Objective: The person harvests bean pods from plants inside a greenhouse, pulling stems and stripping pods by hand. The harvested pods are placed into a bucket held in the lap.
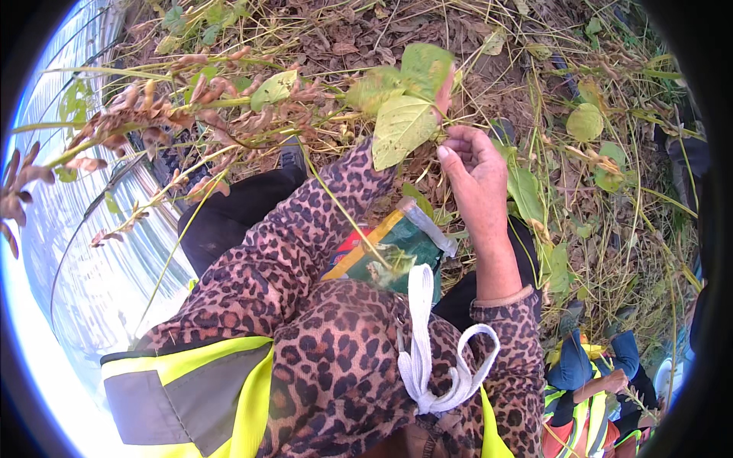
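My right hand (pixel 475 174) is just right of the picture's middle, its thumb and fingertips closed on a thin plant stem beside a cluster of green-yellow leaves (pixel 404 123). My left hand (pixel 445 94) is mostly hidden behind those leaves; only a strip of it shows, so its grip cannot be made out. Brown, dry bean pods (pixel 215 91) hang on stalks that reach in from the left over my left sleeve. Below my hands, between my legs, lies a green, yellow and red plastic bag (pixel 372 246), partly covered by a drooping leaf.
Dry leaves and stems (pixel 343 34) litter the ground. Standing bean plants (pixel 584 123) grow on the right. A translucent plastic sheet (pixel 114 252) borders the left side. At the lower right sits a co-worker in a high-visibility vest (pixel 595 418), one hand near a stalk.
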